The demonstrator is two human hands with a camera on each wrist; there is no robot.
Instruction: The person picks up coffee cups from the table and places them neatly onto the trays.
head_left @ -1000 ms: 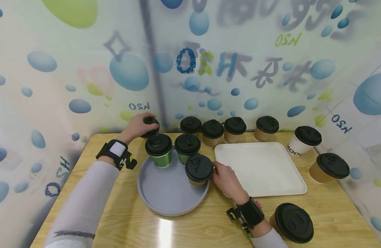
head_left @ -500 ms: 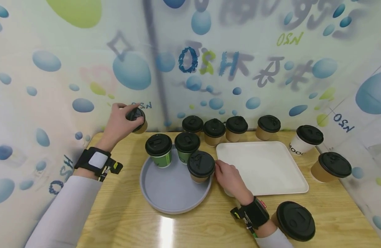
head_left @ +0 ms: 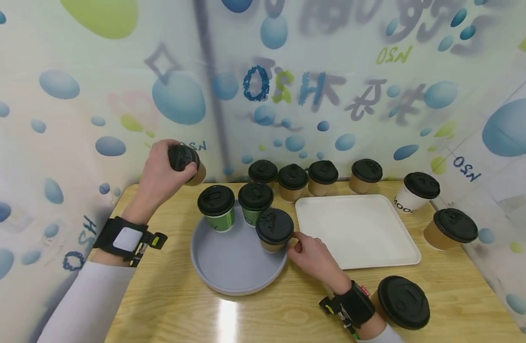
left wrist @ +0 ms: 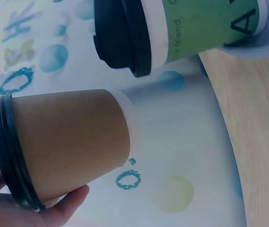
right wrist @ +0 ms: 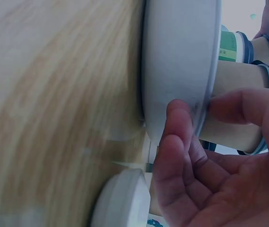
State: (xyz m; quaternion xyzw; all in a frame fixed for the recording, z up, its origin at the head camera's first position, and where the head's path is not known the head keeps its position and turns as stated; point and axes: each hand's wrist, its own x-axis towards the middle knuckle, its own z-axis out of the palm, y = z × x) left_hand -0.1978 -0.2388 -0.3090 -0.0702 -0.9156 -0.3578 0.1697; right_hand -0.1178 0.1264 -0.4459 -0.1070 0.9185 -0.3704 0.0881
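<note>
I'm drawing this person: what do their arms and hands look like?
The left hand and right hand are bare. The sleeves are pale. The left wrist strap is black with a white patch; the right strap is black with a red tag. Each has a dark gadget with yellow bits.

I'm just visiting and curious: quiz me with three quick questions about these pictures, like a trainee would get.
1. How many cups stand on the round grey tray?
2. True or false: the cup in the left hand's grip has a green lid.
3. What does the right hand's grip hold: (a) a lid, (b) the round grey tray, (c) a white cup?

Key: 1, three. 2, false; it has a black lid. 3, b.
</note>
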